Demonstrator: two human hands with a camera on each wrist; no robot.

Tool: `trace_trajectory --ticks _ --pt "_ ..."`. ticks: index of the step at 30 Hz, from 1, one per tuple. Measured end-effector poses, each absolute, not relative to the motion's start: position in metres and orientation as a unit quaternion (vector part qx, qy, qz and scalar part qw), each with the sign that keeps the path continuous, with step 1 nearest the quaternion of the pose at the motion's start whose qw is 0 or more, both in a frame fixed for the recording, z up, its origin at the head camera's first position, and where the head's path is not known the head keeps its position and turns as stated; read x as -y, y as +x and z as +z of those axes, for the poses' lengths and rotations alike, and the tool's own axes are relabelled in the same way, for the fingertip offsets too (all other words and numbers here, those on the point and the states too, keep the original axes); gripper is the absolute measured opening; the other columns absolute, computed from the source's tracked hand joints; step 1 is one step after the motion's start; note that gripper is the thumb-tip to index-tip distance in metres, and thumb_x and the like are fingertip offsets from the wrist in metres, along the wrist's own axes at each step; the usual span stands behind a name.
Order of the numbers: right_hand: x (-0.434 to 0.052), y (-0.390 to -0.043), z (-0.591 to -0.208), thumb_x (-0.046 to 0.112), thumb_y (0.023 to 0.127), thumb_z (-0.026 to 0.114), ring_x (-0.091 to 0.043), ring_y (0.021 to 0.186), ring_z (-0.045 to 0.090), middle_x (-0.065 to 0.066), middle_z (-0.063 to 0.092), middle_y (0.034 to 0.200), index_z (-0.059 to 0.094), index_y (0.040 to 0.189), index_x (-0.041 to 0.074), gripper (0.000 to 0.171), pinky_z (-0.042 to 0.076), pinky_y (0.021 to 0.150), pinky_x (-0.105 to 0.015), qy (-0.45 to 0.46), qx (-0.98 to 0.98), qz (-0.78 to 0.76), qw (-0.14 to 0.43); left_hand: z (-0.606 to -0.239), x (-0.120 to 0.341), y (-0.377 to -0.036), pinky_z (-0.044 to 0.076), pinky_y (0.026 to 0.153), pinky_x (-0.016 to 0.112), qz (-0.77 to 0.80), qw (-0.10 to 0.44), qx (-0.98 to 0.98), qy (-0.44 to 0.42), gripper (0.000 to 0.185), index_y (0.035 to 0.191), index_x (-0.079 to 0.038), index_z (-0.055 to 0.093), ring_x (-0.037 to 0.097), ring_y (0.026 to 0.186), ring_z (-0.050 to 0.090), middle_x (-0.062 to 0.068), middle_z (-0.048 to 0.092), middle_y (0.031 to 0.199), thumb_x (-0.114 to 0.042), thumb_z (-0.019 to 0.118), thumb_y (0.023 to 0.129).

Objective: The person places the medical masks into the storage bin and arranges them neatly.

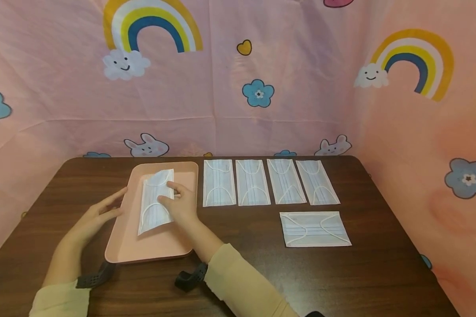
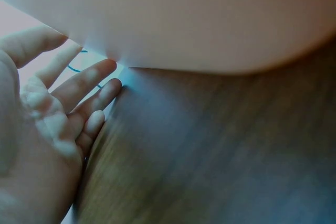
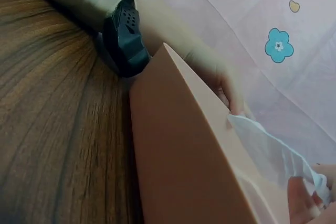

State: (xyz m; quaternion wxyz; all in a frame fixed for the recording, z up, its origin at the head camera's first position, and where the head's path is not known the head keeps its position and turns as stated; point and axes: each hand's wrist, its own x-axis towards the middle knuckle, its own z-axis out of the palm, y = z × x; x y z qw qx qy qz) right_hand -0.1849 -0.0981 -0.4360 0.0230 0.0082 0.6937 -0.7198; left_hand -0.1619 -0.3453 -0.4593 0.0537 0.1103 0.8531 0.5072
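A pink tray (image 1: 124,246) lies on the dark wooden table (image 1: 242,273) at the left. One white face mask (image 1: 152,207) lies in it, tilted. My right hand (image 1: 170,193) pinches that mask's right edge between thumb and fingers. From the right wrist view the mask (image 3: 268,148) rises above the tray wall (image 3: 184,145), with my fingertips (image 3: 302,203) on it. My left hand (image 1: 117,202) rests with straight fingers against the tray's left rim. Up close, its fingers (image 2: 89,85) touch the tray edge (image 2: 210,19).
Several more masks lie flat in a row (image 1: 252,182) right of the tray. Another lies alone (image 1: 315,229) nearer me. Pink patterned cloth (image 1: 262,88) walls the table at the back and right. Bare wood (image 1: 341,281) spans the front.
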Motion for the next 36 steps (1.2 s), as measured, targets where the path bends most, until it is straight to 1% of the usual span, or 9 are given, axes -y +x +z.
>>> trace_trajectory --ticks 3,6,8,12,16,18,22,29,36 --pt "0.098 -0.184 -0.436 0.006 0.078 0.078 -0.013 0.098 0.057 -0.001 0.061 0.110 0.070 0.114 0.008 0.037 0.051 0.076 -0.025 0.016 -0.702 -0.712 0.026 -0.460 0.345 -0.163 0.032 0.085 0.007 0.504 0.051 -0.855 0.109 0.058 0.152 -0.019 0.030 -0.007 0.117 0.035 0.000 0.034 0.149 -0.018 0.054 0.099" --pt "0.098 -0.181 -0.436 0.005 0.078 0.078 -0.020 0.112 0.056 -0.006 0.062 0.119 0.070 0.113 0.007 0.036 0.048 0.087 -0.026 0.031 -0.707 -0.705 0.042 -0.461 0.345 -0.163 0.032 0.084 0.007 0.500 0.051 -0.857 0.111 0.058 0.152 -0.018 0.029 -0.009 0.115 0.036 0.006 0.034 0.150 -0.018 0.053 0.099" --pt "0.099 -0.180 -0.437 0.004 0.077 0.079 -0.020 0.118 0.054 -0.006 0.062 0.122 0.070 0.113 0.006 0.037 0.046 0.092 -0.026 0.036 -0.712 -0.699 0.051 -0.461 0.346 -0.163 0.033 0.084 0.006 0.501 0.049 -0.857 0.112 0.058 0.152 -0.017 0.029 -0.010 0.114 0.036 0.007 0.034 0.150 -0.017 0.054 0.099" --pt "0.099 -0.178 -0.438 0.004 0.077 0.079 -0.019 0.110 0.056 -0.004 0.064 0.117 0.069 0.113 0.005 0.038 0.047 0.090 -0.028 0.038 -0.723 -0.687 0.066 -0.463 0.345 -0.164 0.032 0.084 0.007 0.504 0.046 -0.855 0.115 0.059 0.152 -0.017 0.029 -0.008 0.114 0.037 -0.001 0.035 0.148 -0.015 0.054 0.099" --pt "0.096 -0.176 -0.436 0.011 0.077 0.080 -0.017 0.110 0.056 -0.003 0.064 0.115 0.069 0.115 0.008 0.040 0.046 0.091 -0.029 0.038 -0.754 -0.648 0.098 -0.462 0.345 -0.164 0.033 0.083 0.008 0.498 0.048 -0.858 0.115 0.059 0.152 -0.018 0.029 -0.006 0.113 0.038 -0.001 0.036 0.147 -0.015 0.053 0.099" --pt "0.096 -0.175 -0.436 0.014 0.077 0.081 -0.015 0.105 0.058 -0.002 0.066 0.109 0.069 0.116 0.009 0.041 0.048 0.087 -0.027 0.033 -0.768 -0.629 0.114 -0.461 0.345 -0.164 0.033 0.082 0.008 0.496 0.054 -0.859 0.110 0.059 0.153 -0.019 0.028 -0.007 0.112 0.038 0.003 0.035 0.147 -0.016 0.053 0.099" --pt "0.097 -0.175 -0.438 0.013 0.075 0.082 -0.009 0.087 0.058 0.002 0.067 0.095 0.069 0.116 0.009 0.043 0.050 0.074 -0.023 0.026 -0.779 -0.613 0.129 -0.461 0.347 -0.164 0.035 0.081 0.009 0.497 0.056 -0.860 0.102 0.059 0.153 -0.020 0.027 -0.008 0.111 0.038 0.005 0.037 0.145 -0.017 0.052 0.099" --pt "0.099 -0.175 -0.440 0.006 0.072 0.083 -0.008 0.079 0.053 0.005 0.061 0.087 0.069 0.116 0.011 0.046 0.049 0.068 -0.023 0.030 -0.787 -0.602 0.131 -0.460 0.345 -0.163 0.035 0.083 0.009 0.506 0.052 -0.854 0.109 0.058 0.152 -0.018 0.029 -0.009 0.112 0.041 -0.001 0.039 0.143 -0.016 0.053 0.099" --pt "0.098 -0.173 -0.439 0.010 0.071 0.085 -0.008 0.069 0.046 0.006 0.051 0.075 0.069 0.117 0.012 0.049 0.042 0.060 -0.021 -0.008 -0.835 -0.538 0.120 -0.459 0.345 -0.162 0.036 0.083 0.010 0.503 0.065 -0.856 0.101 0.058 0.152 -0.021 0.029 -0.008 0.110 0.042 0.004 0.040 0.143 -0.021 0.052 0.100"
